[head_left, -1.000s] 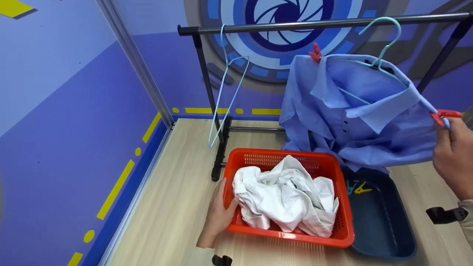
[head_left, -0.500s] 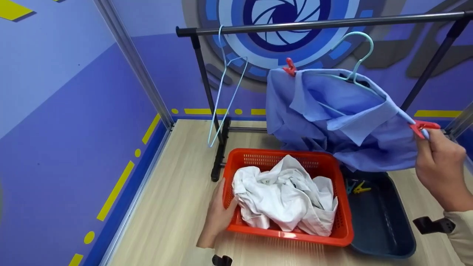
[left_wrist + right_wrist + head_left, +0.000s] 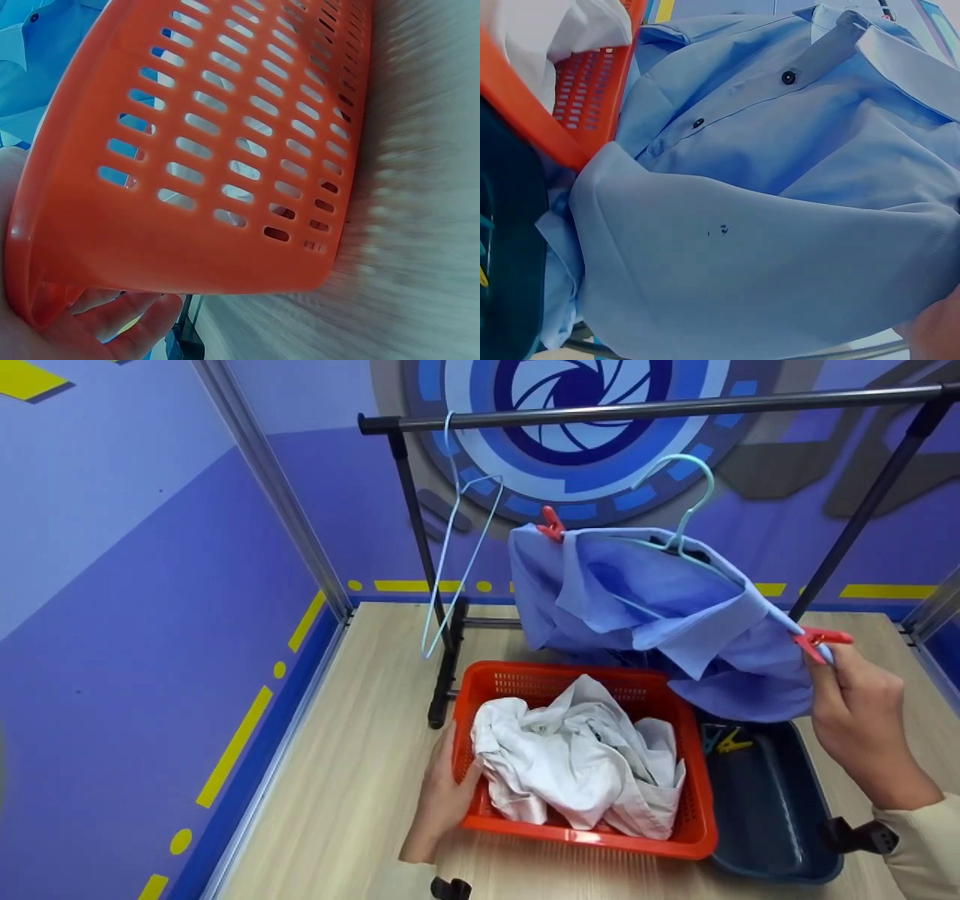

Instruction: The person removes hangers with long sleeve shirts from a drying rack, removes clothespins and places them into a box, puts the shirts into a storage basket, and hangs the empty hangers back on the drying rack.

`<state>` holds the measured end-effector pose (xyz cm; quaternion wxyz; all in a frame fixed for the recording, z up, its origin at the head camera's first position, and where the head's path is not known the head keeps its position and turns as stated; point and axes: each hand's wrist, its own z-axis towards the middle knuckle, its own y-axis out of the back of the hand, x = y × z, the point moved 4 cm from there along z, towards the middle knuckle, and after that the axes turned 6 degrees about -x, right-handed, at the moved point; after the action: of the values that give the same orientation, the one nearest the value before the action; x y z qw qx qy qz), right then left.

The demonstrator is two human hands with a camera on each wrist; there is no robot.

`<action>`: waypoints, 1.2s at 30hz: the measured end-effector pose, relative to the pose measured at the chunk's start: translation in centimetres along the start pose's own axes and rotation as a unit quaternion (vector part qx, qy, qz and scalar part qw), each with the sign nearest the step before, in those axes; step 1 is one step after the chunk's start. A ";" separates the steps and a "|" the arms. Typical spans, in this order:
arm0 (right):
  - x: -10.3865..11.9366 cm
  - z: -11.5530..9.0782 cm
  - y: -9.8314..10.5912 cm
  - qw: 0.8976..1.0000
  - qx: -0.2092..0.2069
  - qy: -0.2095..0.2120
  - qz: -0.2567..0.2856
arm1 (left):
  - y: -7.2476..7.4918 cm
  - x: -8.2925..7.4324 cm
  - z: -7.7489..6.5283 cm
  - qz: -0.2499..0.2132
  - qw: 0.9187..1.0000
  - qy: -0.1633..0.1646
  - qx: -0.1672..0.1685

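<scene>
My right hand [image 3: 862, 716] grips the right end of a pale green hanger [image 3: 697, 484] at the shoulder of a blue shirt [image 3: 675, 619]. A red clothespin [image 3: 821, 643] sits at that shoulder, right at my fingers, and another red clothespin [image 3: 551, 523] is on the far shoulder. The hanger's hook stands free below the rail. In the right wrist view the shirt's dark buttons [image 3: 788, 77] and a draped sleeve show. My left hand [image 3: 442, 799] holds the left rim of a red plastic basket [image 3: 589, 836], its fingers curled under the rim in the left wrist view. A crumpled white garment [image 3: 570, 765] lies inside.
A black garment rack's rail [image 3: 600, 414] spans the back, with a bare light blue hanger [image 3: 457, 562] hooked near its left end. Right of the basket stands a dark bin [image 3: 772, 810] with a yellow clothespin [image 3: 733, 741] and a blue-green one. Purple wall panels [image 3: 150, 622] enclose the left and back.
My right hand has brought the shirt and its hanger left and down, toward the basket and away from the rail. The left hand stays at the basket rim.
</scene>
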<state>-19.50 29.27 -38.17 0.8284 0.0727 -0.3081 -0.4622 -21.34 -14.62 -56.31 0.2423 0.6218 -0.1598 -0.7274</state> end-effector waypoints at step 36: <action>1.5 -6.6 -2.9 0.993 0.088 -0.039 0.063 | 1.2 -3.2 0.6 0.076 0.991 -0.088 -0.064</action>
<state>-17.17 25.38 -43.99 0.8332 0.1076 -0.3839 -0.3830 -21.36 -13.92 -52.92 0.3214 0.5250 -0.1799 -0.7673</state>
